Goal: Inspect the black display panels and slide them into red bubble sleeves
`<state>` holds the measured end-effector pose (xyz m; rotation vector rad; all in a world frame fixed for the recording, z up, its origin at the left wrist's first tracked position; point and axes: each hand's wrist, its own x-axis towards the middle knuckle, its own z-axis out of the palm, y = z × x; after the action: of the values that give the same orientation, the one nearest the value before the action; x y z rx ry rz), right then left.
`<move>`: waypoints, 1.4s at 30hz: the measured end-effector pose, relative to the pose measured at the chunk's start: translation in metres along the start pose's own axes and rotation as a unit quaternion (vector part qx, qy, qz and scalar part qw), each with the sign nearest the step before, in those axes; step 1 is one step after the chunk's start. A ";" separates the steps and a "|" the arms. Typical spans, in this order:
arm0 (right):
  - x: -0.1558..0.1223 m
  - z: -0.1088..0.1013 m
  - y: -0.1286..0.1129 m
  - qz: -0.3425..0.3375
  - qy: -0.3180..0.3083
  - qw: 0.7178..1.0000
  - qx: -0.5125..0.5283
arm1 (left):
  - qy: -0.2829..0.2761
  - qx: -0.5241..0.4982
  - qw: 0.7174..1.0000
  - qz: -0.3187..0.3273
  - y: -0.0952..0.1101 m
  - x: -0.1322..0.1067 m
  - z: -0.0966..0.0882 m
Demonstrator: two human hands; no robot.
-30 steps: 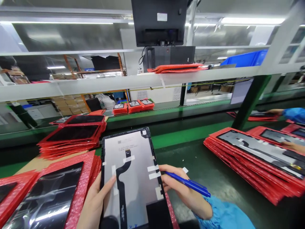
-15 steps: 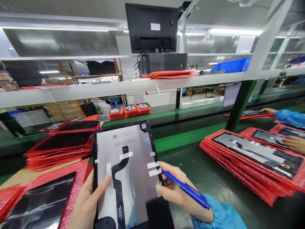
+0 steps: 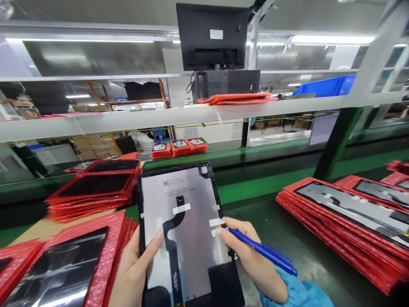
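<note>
I hold a tablet screen panel (image 3: 191, 230) back side up, grey with a black flex cable and white tape strips. My left hand (image 3: 137, 270) grips its left edge, thumb lying on the grey back. My right hand (image 3: 247, 253) pinches a blue pen (image 3: 265, 252) and rests against the panel's right edge, the pen tip beside a white tape strip.
Stacks of red bubble-wrap sleeves with panels lie at left (image 3: 96, 189), at lower left (image 3: 64, 264) and at right (image 3: 345, 217) on the dark green bench (image 3: 287, 238). A white shelf (image 3: 128, 119) crosses above, carrying a black monitor (image 3: 214, 34). More red packs (image 3: 179, 147) sit farther back.
The view swung slightly right and the panel now sits a bit more to the right. The co-worker's hands in blue sleeves at far right have left the view. Both my grips are unchanged.
</note>
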<state>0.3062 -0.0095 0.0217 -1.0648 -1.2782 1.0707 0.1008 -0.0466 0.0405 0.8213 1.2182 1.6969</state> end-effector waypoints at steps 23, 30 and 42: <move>0.021 -0.004 -0.007 0.032 -0.084 0.969 0.228 | -0.067 0.291 0.894 0.334 -0.015 0.018 -0.017; 0.016 0.000 0.000 0.164 -0.227 0.872 0.402 | -0.270 0.425 0.677 0.536 -0.015 0.035 -0.014; 0.007 0.015 0.026 0.080 -0.190 0.906 0.369 | -0.411 0.278 0.774 0.394 -0.019 -0.003 0.001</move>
<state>0.2914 0.0026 -0.0025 -0.3881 -0.9355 1.7656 0.1077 -0.0460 0.0230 2.4012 0.7367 1.2072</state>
